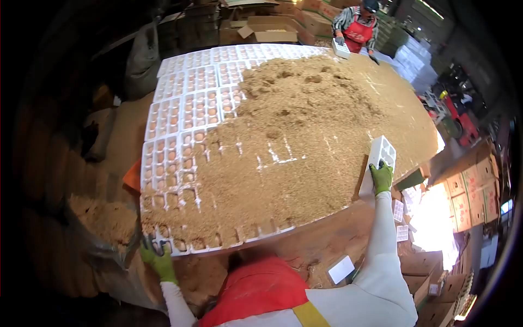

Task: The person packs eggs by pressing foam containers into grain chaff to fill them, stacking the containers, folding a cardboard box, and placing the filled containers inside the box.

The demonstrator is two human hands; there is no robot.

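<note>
My right hand (382, 177), in a green glove, grips a white foam tray (383, 147) with compartments, held tilted over the right edge of the heaped table. My left hand (158, 261), also green-gloved, is at the table's near left corner, its dark fingertips apart at the corner of a white foam tray (163, 242). Joined white trays (180, 117) with round, egg-like brownish things in their cells line the left and far sides. Loose brown husk-like material (283, 185) covers the other trays, with bits of white rims showing through.
Across the table a co-worker (357, 30) in a red apron holds a small white tray (341, 49). Cardboard boxes (474, 196) are stacked at right. An open carton (271, 31) stands behind the table. A sack of brown material (103, 220) is at left, a white card-like piece (341, 270) below.
</note>
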